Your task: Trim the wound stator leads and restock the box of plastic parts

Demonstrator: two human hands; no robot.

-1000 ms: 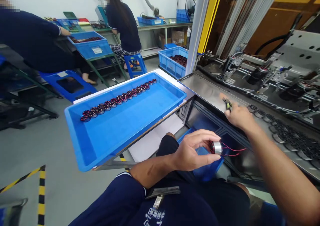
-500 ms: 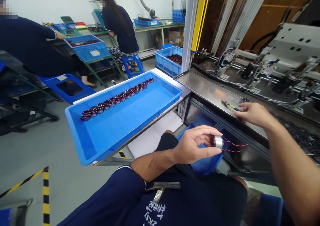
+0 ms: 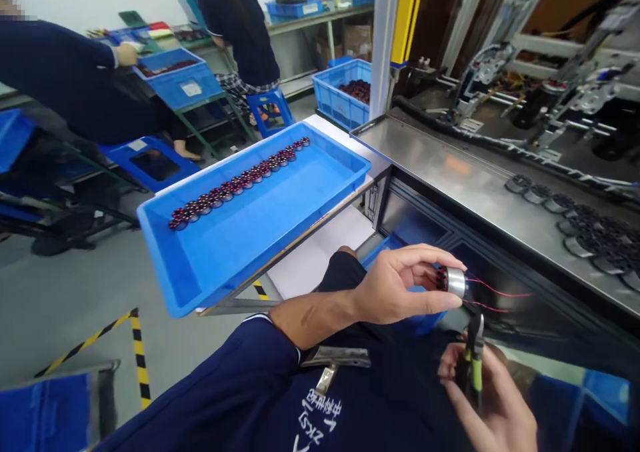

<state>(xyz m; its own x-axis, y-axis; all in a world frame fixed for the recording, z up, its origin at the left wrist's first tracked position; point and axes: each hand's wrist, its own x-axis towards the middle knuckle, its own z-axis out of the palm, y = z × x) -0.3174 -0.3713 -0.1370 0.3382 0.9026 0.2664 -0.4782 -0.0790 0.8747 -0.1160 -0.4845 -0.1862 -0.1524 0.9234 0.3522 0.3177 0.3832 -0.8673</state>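
Between the thumb and fingers of my left hand [image 3: 387,285] is a small round motor stator [image 3: 454,283] with a silver metal ring. Two thin red wires [image 3: 500,291] trail from it to the right. Lower down, close to my lap, my right hand [image 3: 493,395] grips a pair of cutting pliers [image 3: 475,359] with black and yellow-green handles. Their jaws point up, a short way below the wires and apart from them. Part of the handles is hidden by my fingers.
A blue tray [image 3: 280,222] on my left holds a long row of similar round parts [image 3: 240,184]. On the metal worktop [image 3: 435,145] at right lie several black-and-silver parts [image 3: 590,229], before a machine [image 3: 530,92]. Two co-workers [image 3: 55,79] sit at benches beyond.
My right hand has picked the pliers up off the metal worktop and brought them down towards my lap. The stator stays in my left hand; the view has shifted.
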